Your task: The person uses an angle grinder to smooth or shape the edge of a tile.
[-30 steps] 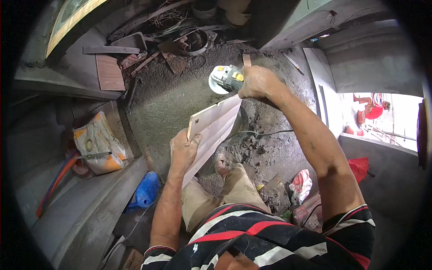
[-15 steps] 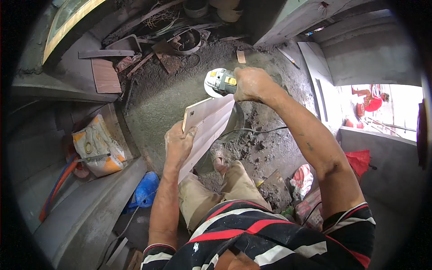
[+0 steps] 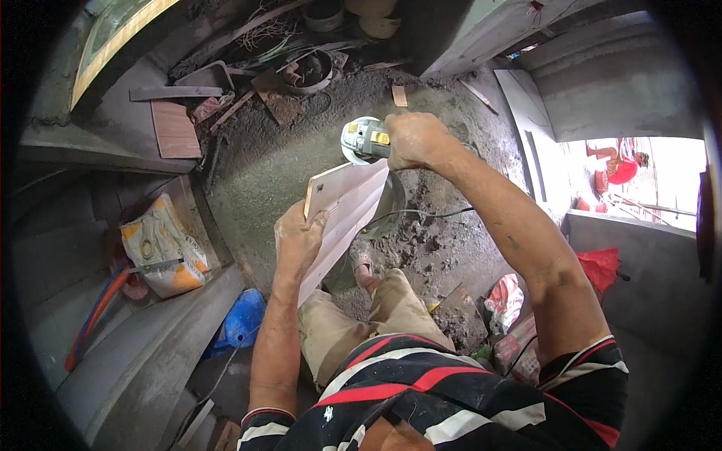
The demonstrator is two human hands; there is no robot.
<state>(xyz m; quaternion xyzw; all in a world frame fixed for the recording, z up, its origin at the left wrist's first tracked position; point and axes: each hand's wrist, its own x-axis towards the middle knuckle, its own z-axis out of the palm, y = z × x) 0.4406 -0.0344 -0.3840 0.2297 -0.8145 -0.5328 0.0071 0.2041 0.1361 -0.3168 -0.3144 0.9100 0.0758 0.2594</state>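
Observation:
My right hand (image 3: 416, 140) is wrapped round the body of a corded angle grinder (image 3: 367, 140), grey and white with yellow parts. Its round guard end sits at the far edge of a pale tile (image 3: 347, 197). Whether the disc touches the tile I cannot make out. With my left hand (image 3: 299, 234) I grip the tile's left edge, thumb on its face, and the tile is tilted over my thighs. A dark cord (image 3: 429, 214) runs from behind the tile toward my right forearm.
Rough wet-looking concrete (image 3: 259, 180) covers the floor. A white and orange sack (image 3: 167, 244) and a blue container (image 3: 242, 319) stand at left. Buckets (image 3: 310, 71) and scraps lie at the back. Another person in red (image 3: 623, 170) is outside the opening at right.
The grinder and my right hand have shifted very slightly left. My left hand and the tile stay nearly where they were.

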